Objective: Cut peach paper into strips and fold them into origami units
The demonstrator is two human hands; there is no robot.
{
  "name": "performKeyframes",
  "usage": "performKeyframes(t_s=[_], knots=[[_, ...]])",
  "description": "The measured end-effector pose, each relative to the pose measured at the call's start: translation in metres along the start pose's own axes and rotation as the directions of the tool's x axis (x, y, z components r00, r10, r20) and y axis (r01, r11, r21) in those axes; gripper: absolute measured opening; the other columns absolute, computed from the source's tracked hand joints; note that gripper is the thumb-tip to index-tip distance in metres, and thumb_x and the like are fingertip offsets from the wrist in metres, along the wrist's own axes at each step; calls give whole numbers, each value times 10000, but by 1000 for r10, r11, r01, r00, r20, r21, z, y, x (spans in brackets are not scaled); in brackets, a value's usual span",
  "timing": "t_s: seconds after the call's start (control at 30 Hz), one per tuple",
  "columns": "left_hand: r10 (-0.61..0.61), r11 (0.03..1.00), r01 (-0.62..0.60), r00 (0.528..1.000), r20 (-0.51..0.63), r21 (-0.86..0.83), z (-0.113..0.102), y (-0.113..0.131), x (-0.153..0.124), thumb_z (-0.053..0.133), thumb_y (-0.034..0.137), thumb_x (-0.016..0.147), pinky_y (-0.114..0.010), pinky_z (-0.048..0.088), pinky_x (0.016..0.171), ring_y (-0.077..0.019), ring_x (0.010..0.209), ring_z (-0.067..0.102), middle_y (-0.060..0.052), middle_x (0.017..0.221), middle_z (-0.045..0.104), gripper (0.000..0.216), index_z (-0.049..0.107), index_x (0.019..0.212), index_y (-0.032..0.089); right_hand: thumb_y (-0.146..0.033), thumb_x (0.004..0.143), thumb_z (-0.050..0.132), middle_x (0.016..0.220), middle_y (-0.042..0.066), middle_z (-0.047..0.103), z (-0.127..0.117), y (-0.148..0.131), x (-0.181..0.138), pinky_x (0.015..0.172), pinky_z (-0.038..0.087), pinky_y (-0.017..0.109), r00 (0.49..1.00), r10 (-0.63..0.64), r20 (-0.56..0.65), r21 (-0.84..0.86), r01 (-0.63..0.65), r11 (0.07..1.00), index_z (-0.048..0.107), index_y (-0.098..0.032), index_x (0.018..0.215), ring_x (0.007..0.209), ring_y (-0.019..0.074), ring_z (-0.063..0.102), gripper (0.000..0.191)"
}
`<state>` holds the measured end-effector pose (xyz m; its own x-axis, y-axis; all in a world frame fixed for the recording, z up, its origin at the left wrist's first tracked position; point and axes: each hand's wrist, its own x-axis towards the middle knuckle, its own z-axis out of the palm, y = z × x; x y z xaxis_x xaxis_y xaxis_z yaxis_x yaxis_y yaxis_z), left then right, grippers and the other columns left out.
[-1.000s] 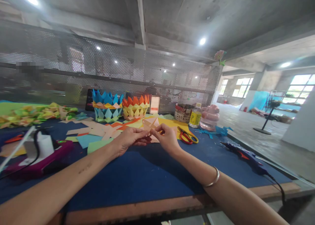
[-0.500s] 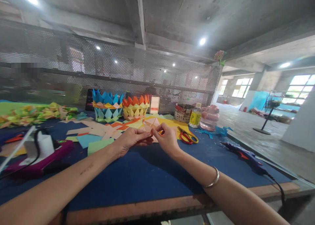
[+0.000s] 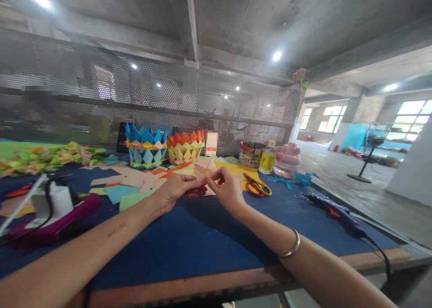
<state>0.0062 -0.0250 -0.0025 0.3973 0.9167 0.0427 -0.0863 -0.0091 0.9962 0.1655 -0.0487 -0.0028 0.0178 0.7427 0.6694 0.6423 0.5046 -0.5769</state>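
Both hands meet over the middle of the table, pinching a small piece of pale pink folded paper [image 3: 204, 167]. My left hand [image 3: 180, 189] grips it from the left with thumb and fingers together. From the right, my right hand [image 3: 227, 189] pinches the same paper; the fingertips partly hide it. Just right of my right hand lie scissors [image 3: 258, 186] with red and yellow handles, on a yellow sheet [image 3: 248, 169]. Loose paper strips [image 3: 135, 178] in pink, orange, blue and green are spread to the left of my left hand.
Behind stand a blue folded-paper basket [image 3: 147, 148], an orange and yellow one [image 3: 186, 148], a woven basket [image 3: 250, 153], a yellow-labelled bottle [image 3: 267, 158] and a pink bottle [image 3: 286, 160]. A glue gun [image 3: 337, 212] lies right; a purple power strip [image 3: 72, 218] left. A mesh panel [image 3: 219, 101] rises behind.
The pink paper between my fingers has tilted slightly, showing more of its folded side. Both hands stay in nearly the same place.
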Motion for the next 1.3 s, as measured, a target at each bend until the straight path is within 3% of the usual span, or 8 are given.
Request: performKeyframes(t_s=[0.27, 0.7, 1.03, 1.3], knots=[[-4, 1000, 4, 1000, -25, 22, 2, 2, -1, 767, 351, 568, -250, 504, 672, -160, 684, 657, -97, 729, 717, 319, 704, 763, 106, -281, 697, 602, 646, -40, 574, 5, 2, 1, 554, 423, 232, 998, 59, 5, 251, -58, 966, 398, -204, 881, 557, 117, 548, 285], [-23, 999, 23, 1000, -7, 31, 1, 1, -2, 738, 333, 610, -292, 515, 729, -176, 715, 661, -89, 745, 714, 284, 692, 781, 111, -275, 686, 583, 565, -79, 490, 2, -4, -1, 528, 381, 214, 999, 50, 3, 189, -50, 981, 373, -214, 905, 510, 106, 482, 310], [-14, 1000, 14, 1000, -25, 22, -1, 0, 0, 790, 306, 530, -247, 510, 633, -152, 644, 646, -64, 672, 699, 293, 695, 737, 122, -242, 677, 590, 597, -74, 521, 6, 2, 0, 542, 401, 230, 996, 80, 43, 296, -89, 951, 385, -210, 972, 537, 116, 514, 361], [-37, 998, 39, 999, -31, 46, -3, 3, 0, 790, 318, 522, -258, 497, 614, -155, 623, 644, -66, 662, 688, 281, 674, 684, 120, -150, 733, 505, 484, -95, 449, 2, 6, 5, 508, 358, 217, 991, 78, 106, 234, -101, 967, 410, -184, 1080, 486, 114, 483, 362]])
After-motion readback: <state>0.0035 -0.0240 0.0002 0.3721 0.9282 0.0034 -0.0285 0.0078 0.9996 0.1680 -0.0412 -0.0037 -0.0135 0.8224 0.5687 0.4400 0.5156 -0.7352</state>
